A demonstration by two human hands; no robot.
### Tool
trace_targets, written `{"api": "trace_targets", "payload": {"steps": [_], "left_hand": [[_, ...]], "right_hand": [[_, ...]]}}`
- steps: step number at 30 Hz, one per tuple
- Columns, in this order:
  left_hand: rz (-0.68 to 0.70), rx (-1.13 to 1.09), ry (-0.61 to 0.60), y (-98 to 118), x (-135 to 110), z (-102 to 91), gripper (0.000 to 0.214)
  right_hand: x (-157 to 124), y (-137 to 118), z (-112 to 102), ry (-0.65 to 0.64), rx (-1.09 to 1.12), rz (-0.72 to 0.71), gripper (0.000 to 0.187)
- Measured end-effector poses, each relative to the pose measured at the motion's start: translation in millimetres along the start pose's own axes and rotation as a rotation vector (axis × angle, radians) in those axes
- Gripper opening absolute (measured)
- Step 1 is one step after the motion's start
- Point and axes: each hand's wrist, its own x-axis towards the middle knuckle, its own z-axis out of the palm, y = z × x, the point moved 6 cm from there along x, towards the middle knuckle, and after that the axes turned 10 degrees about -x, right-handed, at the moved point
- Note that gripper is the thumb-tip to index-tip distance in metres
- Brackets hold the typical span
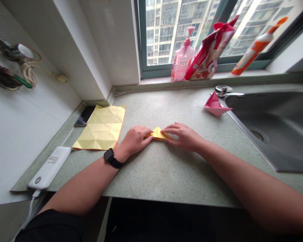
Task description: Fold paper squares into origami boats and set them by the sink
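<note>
- Read the clock face with the folded yellow paper (158,135) at its centre and 12 toward the window (181,33); the paper rests on the tabletop (154,174), between the two hands, one peak showing at 12.
- The left hand (134,139) comes in from about 9 o'clock, its thumb and fingers pinching that end of the paper.
- The right hand (183,136) pinches the opposite end from 3 o'clock, thumb on the near side; how hard either hand squeezes I cannot tell.
- Good handling here calls for an even pinch on both sides, so that the peak stays centred and the layers do not skew.
- Thumbs low along the 6 o'clock edge and fingertips clear of the peak would leave the creases visible for checking.
- The hard tabletop suits a firm press; thick folded layers may spring open if one side is released early.
- The creased yellow sheet (103,124) lies at 9 o'clock, near the left wrist, so that elbow is best moved little.
- The pink paper boat (217,107) sits well apart at 2 o'clock, beside the sink (288,134).
</note>
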Motion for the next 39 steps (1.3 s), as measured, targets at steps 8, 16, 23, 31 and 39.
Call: {"api": "trace_targets", "payload": {"steps": [8,16,23,31,39], "left_hand": [[0.033,-0.060,0.105,5.4,0.3,-4.0,0.017],[0.017,0.032,0.204,13.3,-1.3,-13.3,0.024],[0.007,-0.031,0.294,22.4,-3.3,-23.6,0.015],[-0.094,-0.225,0.398,10.9,-4.7,-27.7,0.012],[-0.106,-0.319,0.361,8.6,-2.0,-24.7,0.007]], "right_hand": [[0.7,-6.6,-6.4,0.209,0.030,0.029,0.021],[-0.4,-24.5,-21.8,0.367,0.037,0.035,0.020],[-3.6,-29.5,-17.4,0.362,0.139,0.182,0.063],[-2.6,-22.8,-8.0,0.208,0.279,0.329,0.053],[-1.5,-17.7,-17.5,0.310,0.351,0.337,0.019]]}}
